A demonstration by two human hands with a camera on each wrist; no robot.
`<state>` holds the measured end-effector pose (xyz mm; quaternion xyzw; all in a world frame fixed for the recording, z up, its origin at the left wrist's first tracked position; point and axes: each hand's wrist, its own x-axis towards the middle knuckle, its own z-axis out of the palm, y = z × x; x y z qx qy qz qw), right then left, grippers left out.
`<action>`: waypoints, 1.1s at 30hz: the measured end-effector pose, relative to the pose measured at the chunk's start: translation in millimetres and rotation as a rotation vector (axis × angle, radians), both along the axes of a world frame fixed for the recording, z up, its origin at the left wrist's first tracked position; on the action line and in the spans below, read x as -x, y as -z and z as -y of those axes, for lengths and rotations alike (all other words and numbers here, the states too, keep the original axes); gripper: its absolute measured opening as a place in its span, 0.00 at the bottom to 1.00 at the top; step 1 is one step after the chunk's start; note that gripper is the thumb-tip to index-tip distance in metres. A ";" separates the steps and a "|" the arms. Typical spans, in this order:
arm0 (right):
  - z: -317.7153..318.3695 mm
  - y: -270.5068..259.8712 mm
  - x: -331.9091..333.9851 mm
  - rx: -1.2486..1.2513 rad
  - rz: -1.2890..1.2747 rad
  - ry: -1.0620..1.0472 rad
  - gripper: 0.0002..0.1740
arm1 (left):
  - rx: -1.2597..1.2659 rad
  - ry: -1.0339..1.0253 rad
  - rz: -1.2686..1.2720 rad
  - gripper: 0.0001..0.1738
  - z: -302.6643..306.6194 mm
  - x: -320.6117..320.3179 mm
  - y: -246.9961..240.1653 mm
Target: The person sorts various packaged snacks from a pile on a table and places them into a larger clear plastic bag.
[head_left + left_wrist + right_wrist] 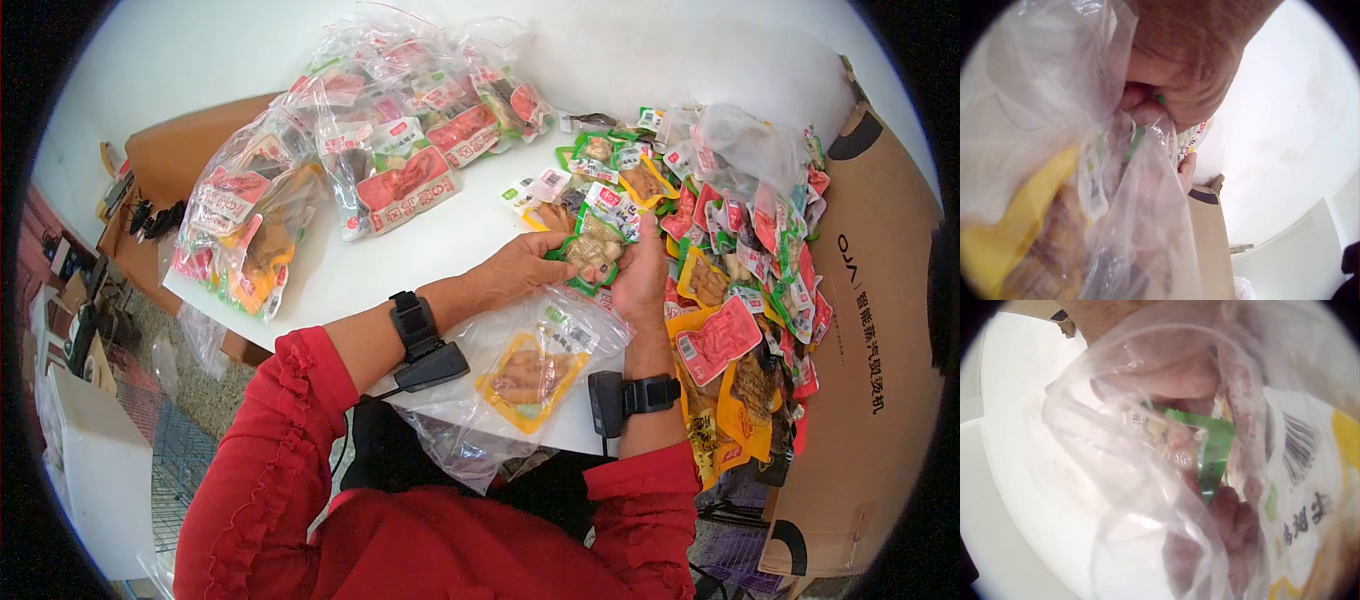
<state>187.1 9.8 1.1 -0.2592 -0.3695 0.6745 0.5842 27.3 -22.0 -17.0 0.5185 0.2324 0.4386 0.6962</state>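
Both hands hold a small green-edged snack pouch (592,252) with pale food behind its clear window, over the table's front part. My left hand (508,270) pinches its left side, while my right hand (642,278) grips the right side. In the right wrist view the green edge of the pouch (1215,447) shows between fingers, partly behind clear plastic. Just below the hands lies a clear zip bag (455,415), its upper end close under the fingers. Inside it is a yellow-edged pouch (530,378) of brown food.
Filled clear bags (400,160) of snack pouches stand at the table's back left. A heap of loose red, green and yellow pouches (705,220) covers the right side, with a crumpled clear bag (750,150) on top. A tall cardboard box (850,380) stands at the right edge.
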 end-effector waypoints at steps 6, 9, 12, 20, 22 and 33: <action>-1.8 2.1 -1.2 0.009 -0.018 0.000 0.24 | 0.048 -0.013 0.009 0.19 -3.5 0.6 4.2; -2.4 3.3 -1.7 0.000 -0.023 -0.049 0.24 | 0.102 -0.021 0.000 0.20 0.8 1.7 -3.5; -2.3 3.1 -0.7 0.019 -0.016 -0.024 0.24 | 0.094 -0.043 0.043 0.20 -3.7 1.6 3.2; 0.2 0.6 1.6 0.018 -0.015 0.036 0.24 | 0.157 -0.045 0.025 0.21 -5.3 2.8 5.2; 1.1 -0.8 1.8 0.011 -0.015 0.030 0.24 | 0.154 -0.081 -0.006 0.20 0.0 1.7 -1.8; -5.2 6.1 -4.0 0.080 0.024 0.059 0.21 | 0.059 -0.111 -0.128 0.23 1.7 1.0 -1.5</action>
